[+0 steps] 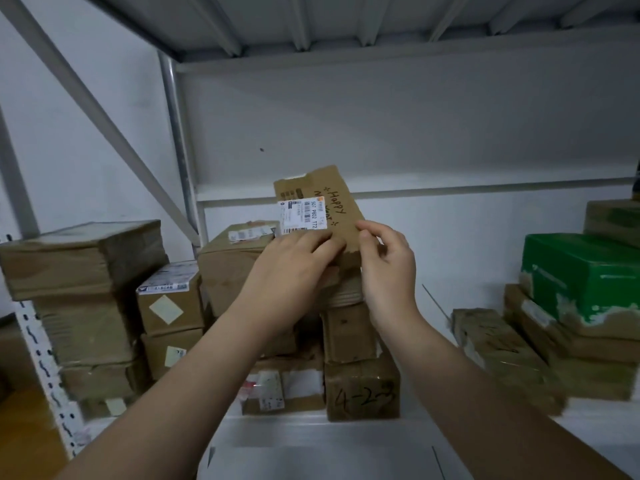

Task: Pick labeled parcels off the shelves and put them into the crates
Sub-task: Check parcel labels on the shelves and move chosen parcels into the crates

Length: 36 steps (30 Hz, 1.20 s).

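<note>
Head view: two bare forearms reach forward to a white metal shelf (311, 441) packed with brown cardboard boxes. Both hands hold one flat parcel (341, 202), a thin brown cardboard envelope, lifted upright just above the fingertips and leaning slightly. The left hand (298, 265) grips its lower edge, fingers curled over the front and thumb hidden behind. The right hand (388, 265) pinches the lower right edge between thumb and fingers. Held this way, the front faces the person, likely so the white shipping label (301, 216), just above the left fingers, can be read before picking; handwriting beside it says "Happy New Year". Directly below both hands sits a stack of small boxes (349, 330), the lowest marked "4-2-3" (362, 396). More taped boxes (83, 258) are piled to the left of the left hand, and a green box (581, 271) rests on brown ones well to the right of the right hand. No crate is in view, so the parcel is not yet dropped off.
</note>
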### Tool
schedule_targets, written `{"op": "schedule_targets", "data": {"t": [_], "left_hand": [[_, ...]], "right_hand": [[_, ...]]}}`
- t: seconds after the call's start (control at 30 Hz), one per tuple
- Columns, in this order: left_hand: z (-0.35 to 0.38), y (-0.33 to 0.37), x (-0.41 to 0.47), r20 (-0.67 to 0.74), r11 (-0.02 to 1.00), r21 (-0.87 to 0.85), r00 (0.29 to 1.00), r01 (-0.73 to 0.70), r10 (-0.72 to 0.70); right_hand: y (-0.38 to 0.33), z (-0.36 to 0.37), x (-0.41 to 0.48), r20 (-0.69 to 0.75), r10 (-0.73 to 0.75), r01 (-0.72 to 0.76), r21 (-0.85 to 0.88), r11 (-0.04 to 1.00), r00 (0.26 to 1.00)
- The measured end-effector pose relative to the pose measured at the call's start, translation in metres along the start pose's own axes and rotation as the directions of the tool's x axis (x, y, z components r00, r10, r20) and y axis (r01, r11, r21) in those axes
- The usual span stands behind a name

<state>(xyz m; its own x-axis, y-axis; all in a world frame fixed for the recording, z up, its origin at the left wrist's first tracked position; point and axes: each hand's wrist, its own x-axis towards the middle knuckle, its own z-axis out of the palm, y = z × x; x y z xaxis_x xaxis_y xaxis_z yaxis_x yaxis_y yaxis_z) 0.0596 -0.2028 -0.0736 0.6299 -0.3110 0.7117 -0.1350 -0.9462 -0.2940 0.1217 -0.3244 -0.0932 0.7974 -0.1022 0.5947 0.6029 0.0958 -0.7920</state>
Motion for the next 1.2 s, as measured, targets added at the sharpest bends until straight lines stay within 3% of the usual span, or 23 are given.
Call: {"op": "schedule_targets", "data": {"t": [0.1, 0.17, 0.23, 0.33, 0.53, 0.9, 1.03, 1.2], "left_hand": [[0.008, -0.010, 0.000, -0.037, 0.999, 0.040, 0.999, 0.007, -0.006], [0.012, -0.015, -0.001, -0.057, 0.998, 0.045, 0.998, 0.043, -0.040], [0.019, -0.018, -0.003, -0.034, 0.994, 0.083, 0.997, 0.068, -0.065], [0.030, -0.019, -0.006, -0.002, 0.980, 0.171, 0.995, 0.098, -0.099], [0.036, -0.009, -0.014, -0.148, 0.968, 0.166, 0.975, 0.188, -0.164], [0.041, 0.079, -0.022, -0.244, 0.989, -0.146, 0.968, 0.025, -0.061], [0.070, 0.133, -0.029, -0.126, 0.972, -0.233, 0.992, -0.026, -0.004], [0.111, 0.189, -0.031, 0.003, 0.944, -0.328, 1.000, 0.017, -0.016]], "right_hand": [[0.002, 0.003, 0.004, 0.076, -0.082, 0.091, -0.129, 0.987, 0.994], [0.006, 0.004, 0.008, 0.143, -0.154, 0.192, -0.310, 0.931, 0.978], [0.011, 0.004, 0.010, 0.219, -0.109, 0.194, -0.416, 0.889, 0.970], [0.015, 0.004, 0.009, 0.316, -0.029, 0.131, -0.306, 0.943, 0.948], [0.022, -0.001, -0.001, 0.326, -0.056, 0.141, -0.245, 0.959, 0.944], [0.057, -0.097, -0.025, 0.235, -0.071, 0.156, -0.365, 0.918, 0.969], [0.080, -0.160, -0.036, 0.265, -0.038, 0.180, -0.537, 0.824, 0.963], [0.102, -0.243, -0.037, 0.252, 0.110, 0.111, -0.722, 0.682, 0.962]]}}
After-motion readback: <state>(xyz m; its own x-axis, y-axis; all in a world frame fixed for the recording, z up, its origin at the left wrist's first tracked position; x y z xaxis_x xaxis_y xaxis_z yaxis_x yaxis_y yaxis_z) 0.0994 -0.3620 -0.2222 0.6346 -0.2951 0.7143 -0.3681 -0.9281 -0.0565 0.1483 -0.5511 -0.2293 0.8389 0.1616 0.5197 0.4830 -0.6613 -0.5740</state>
